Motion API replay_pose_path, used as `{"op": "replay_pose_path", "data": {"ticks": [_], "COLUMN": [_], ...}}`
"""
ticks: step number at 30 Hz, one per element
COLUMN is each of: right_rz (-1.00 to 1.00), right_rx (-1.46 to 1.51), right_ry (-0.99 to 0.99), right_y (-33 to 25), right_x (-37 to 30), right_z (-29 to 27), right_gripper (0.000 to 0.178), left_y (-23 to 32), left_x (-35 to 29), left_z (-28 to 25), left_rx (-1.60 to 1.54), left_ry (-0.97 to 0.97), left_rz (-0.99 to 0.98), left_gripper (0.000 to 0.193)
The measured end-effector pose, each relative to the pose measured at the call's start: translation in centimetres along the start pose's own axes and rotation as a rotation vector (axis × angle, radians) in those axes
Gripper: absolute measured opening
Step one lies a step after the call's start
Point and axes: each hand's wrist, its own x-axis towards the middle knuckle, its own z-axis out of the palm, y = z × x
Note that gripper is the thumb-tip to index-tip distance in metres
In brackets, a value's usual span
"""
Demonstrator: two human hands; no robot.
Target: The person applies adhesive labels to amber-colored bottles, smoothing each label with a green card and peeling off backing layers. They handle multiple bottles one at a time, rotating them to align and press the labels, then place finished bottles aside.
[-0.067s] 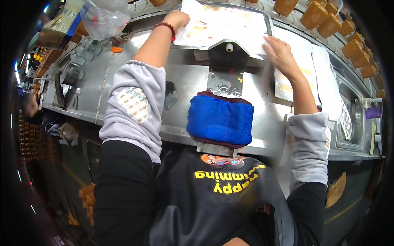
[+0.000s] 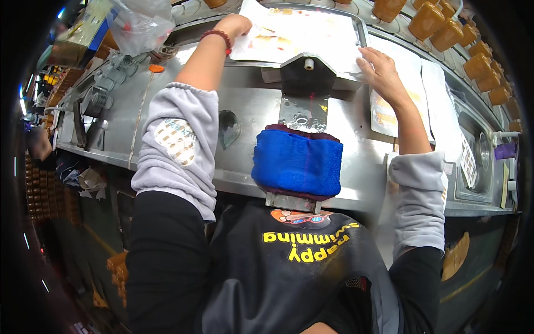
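A white sheet [image 2: 303, 36] printed with small orange and red marks lies at the far side of the steel worktop. My left hand [image 2: 236, 25] is closed on its left edge; the fingertips are partly hidden. At the right edge of the sheet is my right hand [image 2: 382, 73], thumb and fingers apart, fingertips close to the paper. Nearer to me, a black metal stand [image 2: 306, 78] with a pale peg rises from the worktop. In front of the stand sits a pad wrapped in blue cloth [image 2: 297, 162], dark red cloth showing at its edges.
More printed sheets [image 2: 397, 108] lie on the right, before a steel sink [image 2: 481, 150]. Brown jars [image 2: 428, 22] line the back right. On the left are glass jars [image 2: 99, 99], a plastic bag [image 2: 142, 28] and a small orange object [image 2: 157, 68]. The steel worktop [image 2: 253, 103] spans the middle.
My left hand has moved slightly left, and the sheet's left edge has shifted with it. My right hand has hardly moved.
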Motion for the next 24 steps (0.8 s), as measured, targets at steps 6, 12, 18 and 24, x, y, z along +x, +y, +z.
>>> {"op": "replay_pose_path", "data": {"ticks": [6,12,18,24], "right_rz": [-0.018,-0.034,-0.001,0.501], "right_rx": [-0.023,0.066,0.091,0.487], "right_ry": [0.053,0.055,0.134,0.277], "right_y": [2.4,4.0,6.7,15.0], "right_x": [0.1,-0.3,-3.3,-11.1], "right_z": [-0.8,-2.8,-5.7,-13.4], "right_gripper": [0.044,0.045,0.045,0.054], "left_y": [-3.2,-5.6,-4.3,-10.2], "left_x": [0.5,-2.2,-4.9,-0.7], "left_z": [-3.9,-6.5,-6.0,-7.7], "left_rx": [0.06,-0.174,-0.278,-0.317], "left_ry": [0.017,0.081,0.069,-0.029], "left_rz": [0.061,-0.128,-0.132,-0.101], "left_gripper": [0.016,0.014,0.021,0.036]}}
